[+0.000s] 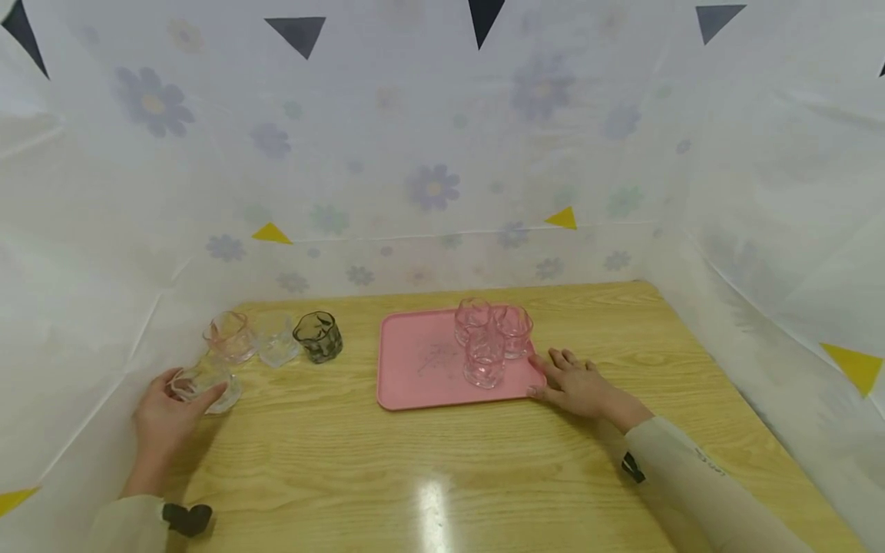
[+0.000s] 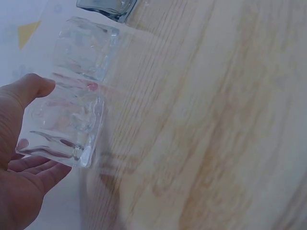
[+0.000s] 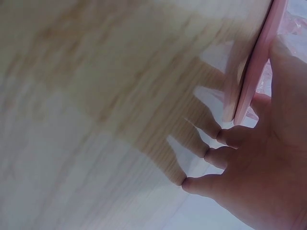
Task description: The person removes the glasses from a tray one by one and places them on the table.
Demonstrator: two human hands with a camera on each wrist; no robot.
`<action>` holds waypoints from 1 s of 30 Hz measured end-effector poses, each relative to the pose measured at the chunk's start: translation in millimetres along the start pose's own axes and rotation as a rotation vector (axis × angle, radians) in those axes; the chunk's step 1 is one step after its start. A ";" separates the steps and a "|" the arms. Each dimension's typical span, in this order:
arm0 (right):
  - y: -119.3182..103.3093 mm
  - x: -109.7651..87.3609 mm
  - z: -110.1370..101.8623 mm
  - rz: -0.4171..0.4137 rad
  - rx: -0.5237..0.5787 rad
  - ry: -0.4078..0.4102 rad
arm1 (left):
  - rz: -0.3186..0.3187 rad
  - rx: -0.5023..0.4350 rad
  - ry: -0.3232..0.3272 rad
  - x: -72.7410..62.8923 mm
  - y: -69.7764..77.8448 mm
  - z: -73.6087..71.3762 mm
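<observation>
At the left of the table, my left hand has its thumb and fingers around a clear glass with wavy sides. Just behind that glass stand a pink-tinted glass, another clear glass and a smoky grey glass. My right hand rests at the right front corner of a pink tray, thumb and index finger at its rim. The other right fingertips are spread on the tabletop. Three see-through glasses stand close together on the tray's right half.
The wood-grain table runs back to a white flower-patterned sheet. More white sheeting closes in the left side, close beside my left hand, and the right side too.
</observation>
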State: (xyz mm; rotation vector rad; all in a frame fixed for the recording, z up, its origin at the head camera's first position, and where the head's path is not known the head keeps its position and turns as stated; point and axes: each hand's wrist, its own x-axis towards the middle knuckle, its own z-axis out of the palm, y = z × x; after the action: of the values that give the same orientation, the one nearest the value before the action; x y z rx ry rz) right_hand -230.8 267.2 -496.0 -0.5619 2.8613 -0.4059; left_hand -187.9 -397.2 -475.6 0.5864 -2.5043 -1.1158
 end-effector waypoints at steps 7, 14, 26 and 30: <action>-0.6 0.9 -0.5 0.006 -0.002 -0.004 | 0.029 0.026 -0.016 -0.9 -0.5 -0.1; -1.8 0.9 -1.2 0.008 0.000 -0.008 | 0.102 0.044 -0.004 -2.4 10.7 -3.3; -1.8 -1.1 -0.6 -0.004 0.003 0.000 | 0.352 0.049 0.033 -14.9 48.2 2.1; -1.3 -0.2 -1.2 -0.012 -0.008 0.010 | 0.424 0.008 -0.015 -25.0 66.1 16.8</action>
State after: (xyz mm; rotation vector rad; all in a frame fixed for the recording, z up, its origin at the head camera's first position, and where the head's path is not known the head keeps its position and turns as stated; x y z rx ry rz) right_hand -230.5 266.4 -494.4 -0.5811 2.8712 -0.4005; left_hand -189.4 -334.2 -439.4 0.0382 -2.4826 -0.9476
